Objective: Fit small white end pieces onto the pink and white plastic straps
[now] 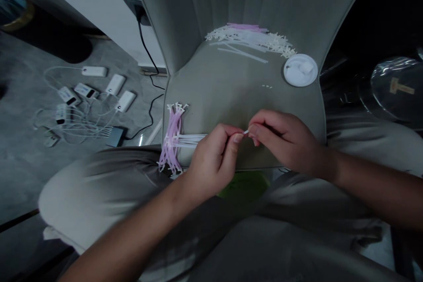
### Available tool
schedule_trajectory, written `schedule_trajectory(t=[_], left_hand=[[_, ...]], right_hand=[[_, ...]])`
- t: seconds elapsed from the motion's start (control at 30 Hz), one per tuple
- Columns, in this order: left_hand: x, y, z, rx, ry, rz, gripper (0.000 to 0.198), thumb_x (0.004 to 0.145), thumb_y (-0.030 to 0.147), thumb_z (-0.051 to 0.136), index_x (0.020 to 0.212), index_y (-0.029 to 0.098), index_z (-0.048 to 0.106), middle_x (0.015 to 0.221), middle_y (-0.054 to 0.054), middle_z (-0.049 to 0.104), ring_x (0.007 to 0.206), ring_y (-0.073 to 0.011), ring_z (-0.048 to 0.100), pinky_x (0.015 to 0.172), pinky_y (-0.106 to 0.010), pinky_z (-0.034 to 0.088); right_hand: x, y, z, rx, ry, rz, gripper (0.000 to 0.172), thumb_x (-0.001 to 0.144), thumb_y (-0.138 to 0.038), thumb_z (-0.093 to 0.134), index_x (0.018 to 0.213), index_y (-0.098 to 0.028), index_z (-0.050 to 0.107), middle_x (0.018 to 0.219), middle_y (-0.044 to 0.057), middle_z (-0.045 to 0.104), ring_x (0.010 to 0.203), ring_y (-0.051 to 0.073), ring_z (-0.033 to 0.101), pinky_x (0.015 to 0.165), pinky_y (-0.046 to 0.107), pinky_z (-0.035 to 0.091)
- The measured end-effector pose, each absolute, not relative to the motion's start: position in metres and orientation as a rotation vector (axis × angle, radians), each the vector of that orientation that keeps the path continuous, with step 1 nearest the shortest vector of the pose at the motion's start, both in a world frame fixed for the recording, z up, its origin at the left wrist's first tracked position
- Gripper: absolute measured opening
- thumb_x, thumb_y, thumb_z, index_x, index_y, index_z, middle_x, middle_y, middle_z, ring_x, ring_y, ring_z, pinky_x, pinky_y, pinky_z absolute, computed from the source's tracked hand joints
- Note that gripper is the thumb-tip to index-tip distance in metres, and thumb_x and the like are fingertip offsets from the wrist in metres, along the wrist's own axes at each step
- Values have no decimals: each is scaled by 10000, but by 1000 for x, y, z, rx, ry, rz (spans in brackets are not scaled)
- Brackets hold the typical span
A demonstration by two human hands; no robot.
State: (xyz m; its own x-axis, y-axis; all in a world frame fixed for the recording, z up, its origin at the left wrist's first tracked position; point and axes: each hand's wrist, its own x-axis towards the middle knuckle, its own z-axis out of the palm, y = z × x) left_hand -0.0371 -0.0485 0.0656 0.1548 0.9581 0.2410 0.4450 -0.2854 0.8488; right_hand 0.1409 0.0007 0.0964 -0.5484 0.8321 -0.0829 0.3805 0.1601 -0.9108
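Note:
My left hand [214, 158] is closed around a bunch of thin white plastic sticks [188, 139] that jut out to the left. My right hand [284, 141] pinches the near tip of one stick [246, 131] where the two hands meet. Both hands hover over the front edge of a grey chair seat [231, 88]. A bundle of pink sticks with white cross-shaped ends [172, 141] lies at the seat's front left, just left of my left hand. At the back of the seat lies a heap of white and pink sticks [251, 39].
A white round lid [300, 70] rests on the seat's right side. Several white power banks with cables [92, 97] lie on the grey floor to the left. A black cord [148, 66] runs down from a wall plug. A shiny round object [396, 86] sits at right.

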Motion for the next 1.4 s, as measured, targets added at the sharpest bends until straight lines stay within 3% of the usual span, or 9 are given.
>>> schedule_trajectory(t=[1.4], left_hand=[[-31,-50,59,1716,1316,1143,66,954,202,493,939,192,556,791,6,616,683,-89,558,599,-210,440]], right_hand=[[139,1,95,-1202,-1937,1463,295,966,-357,462,750,-178,553,688,-21,544,671,99,497,622,231,381]])
